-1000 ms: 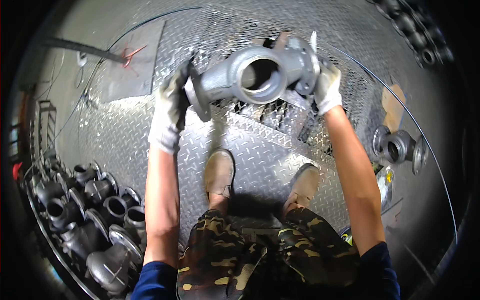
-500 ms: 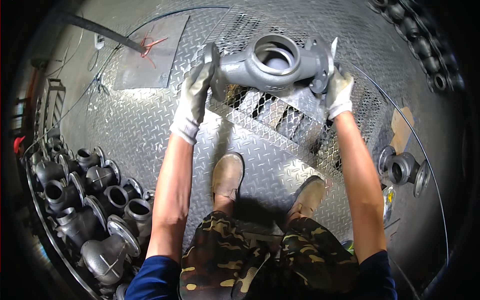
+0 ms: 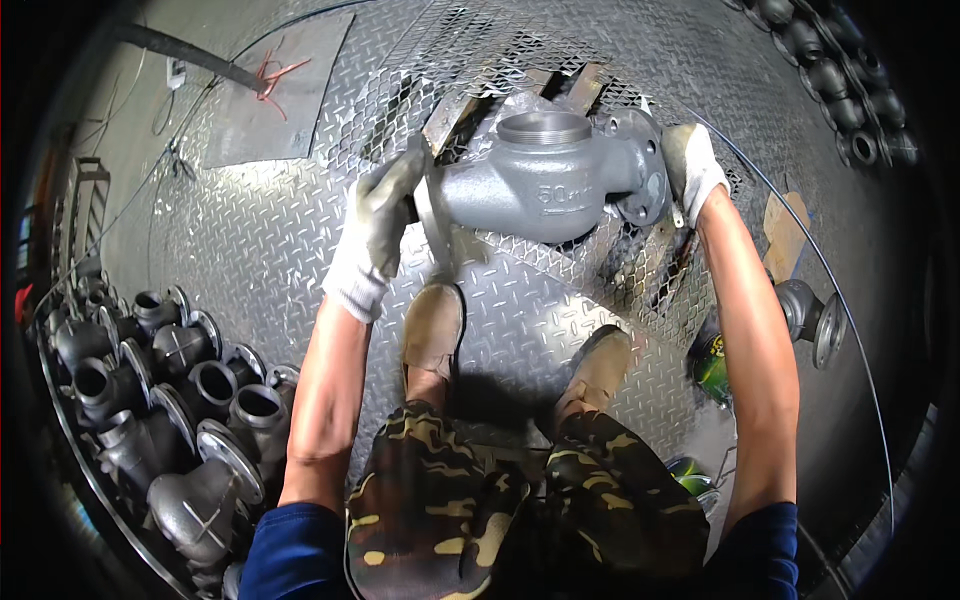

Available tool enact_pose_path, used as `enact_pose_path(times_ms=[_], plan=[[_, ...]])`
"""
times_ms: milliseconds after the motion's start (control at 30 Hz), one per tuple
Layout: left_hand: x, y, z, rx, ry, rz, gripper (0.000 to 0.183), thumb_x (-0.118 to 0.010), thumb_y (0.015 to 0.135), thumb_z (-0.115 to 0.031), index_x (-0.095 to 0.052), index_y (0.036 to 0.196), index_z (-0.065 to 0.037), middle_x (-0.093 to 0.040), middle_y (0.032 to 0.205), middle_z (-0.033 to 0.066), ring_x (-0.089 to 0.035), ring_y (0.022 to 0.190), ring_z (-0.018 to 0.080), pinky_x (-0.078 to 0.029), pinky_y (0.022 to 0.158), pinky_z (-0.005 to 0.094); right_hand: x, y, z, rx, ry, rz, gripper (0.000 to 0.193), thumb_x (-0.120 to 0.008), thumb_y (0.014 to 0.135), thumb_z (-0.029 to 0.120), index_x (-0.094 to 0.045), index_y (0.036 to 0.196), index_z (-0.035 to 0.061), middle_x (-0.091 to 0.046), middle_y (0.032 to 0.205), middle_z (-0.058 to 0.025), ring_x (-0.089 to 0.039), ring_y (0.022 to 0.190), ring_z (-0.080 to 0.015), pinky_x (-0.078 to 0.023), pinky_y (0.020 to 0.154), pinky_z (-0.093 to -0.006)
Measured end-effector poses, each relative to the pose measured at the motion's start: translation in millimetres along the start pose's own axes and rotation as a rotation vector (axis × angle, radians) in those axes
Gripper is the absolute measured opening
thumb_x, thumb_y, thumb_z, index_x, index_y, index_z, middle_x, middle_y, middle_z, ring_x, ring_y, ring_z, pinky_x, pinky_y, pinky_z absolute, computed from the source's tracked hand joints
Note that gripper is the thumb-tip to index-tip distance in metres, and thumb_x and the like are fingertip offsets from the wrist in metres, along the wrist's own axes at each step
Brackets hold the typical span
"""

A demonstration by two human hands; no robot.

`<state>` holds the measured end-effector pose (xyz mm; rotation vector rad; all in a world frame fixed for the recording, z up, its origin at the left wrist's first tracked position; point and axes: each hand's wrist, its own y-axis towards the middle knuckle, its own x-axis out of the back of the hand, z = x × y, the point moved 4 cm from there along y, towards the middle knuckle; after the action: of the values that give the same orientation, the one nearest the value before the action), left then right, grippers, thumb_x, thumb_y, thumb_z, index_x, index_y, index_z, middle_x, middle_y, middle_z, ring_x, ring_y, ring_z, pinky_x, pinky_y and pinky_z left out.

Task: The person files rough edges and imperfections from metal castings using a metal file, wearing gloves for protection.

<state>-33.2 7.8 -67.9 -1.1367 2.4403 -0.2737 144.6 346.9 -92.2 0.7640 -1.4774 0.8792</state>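
Observation:
A grey cast-metal valve body [image 3: 530, 185] with a flange at each end hangs between my two hands, over the mesh and the chequered plate. Its round threaded neck points upward, and raised casting marks show on the near side. My left hand [image 3: 375, 220], in a whitish glove with grey fingers, is closed on the left flange [image 3: 432, 215]. My right hand [image 3: 697, 168], gloved alike, grips the edge of the right flange [image 3: 652, 170]. A thin pale strip [image 3: 679, 214] pokes out by the right palm; its kind I cannot make out.
Several dark flanged valve bodies [image 3: 185, 400] crowd the left side behind a curved rail. Another valve body [image 3: 810, 315] lies at the right, near green containers [image 3: 712, 372]. Rows of castings [image 3: 830, 80] stand far right. A cable [image 3: 830, 265] crosses the right floor; a post [image 3: 190, 60] stands far left.
The valve body has come nearer and rolled, so its neck now points up and its marked side faces me. Both hands have moved with it, keeping their grip.

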Motion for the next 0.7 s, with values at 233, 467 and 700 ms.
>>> enact_pose_path(times_ms=[233, 467, 700], plan=[[-2.2, 18.8, -3.3, 0.053, -0.039, -0.03, 0.043, -0.067, 0.093, -0.028, -0.061, 0.121, 0.004, -0.066, 0.104, 0.008, -0.065, 0.087, 0.0174, -0.054, 0.076, 0.033, 18.2, 0.3, 6.1, -0.026, -0.05, 0.127, 0.019, -0.065, 0.08, 0.022, -0.075, 0.081, 0.0059, -0.07, 0.08, -0.018, -0.071, 0.076, -0.0309, -0.054, 0.063, -0.0388], [5.9, 46.6, -0.8, 0.089, -0.019, -0.024, 0.042, -0.063, 0.094, -0.039, -0.065, 0.105, 0.002, -0.068, 0.093, 0.0073, -0.063, 0.08, 0.0147, -0.052, 0.073, 0.0286, -26.8, -57.5, 8.5, -0.418, 1.365, -0.663, 0.027, -0.057, 0.09, 0.014, -0.065, 0.1, -0.0104, -0.068, 0.078, -0.0148, -0.06, 0.069, -0.0168, -0.048, 0.064, -0.0329], [25.7, 30.4, 17.0, -0.038, -0.118, 0.076, 0.041, -0.054, 0.1, -0.029, -0.055, 0.13, 0.0, -0.06, 0.126, 0.0084, -0.055, 0.116, 0.0168, -0.038, 0.103, 0.0336, -11.4, -47.1, 33.6, -0.512, 1.423, -0.498, 0.021, -0.056, 0.094, 0.011, -0.066, 0.101, -0.0064, -0.067, 0.086, -0.0073, -0.059, 0.074, -0.011, -0.047, 0.066, -0.0257]])
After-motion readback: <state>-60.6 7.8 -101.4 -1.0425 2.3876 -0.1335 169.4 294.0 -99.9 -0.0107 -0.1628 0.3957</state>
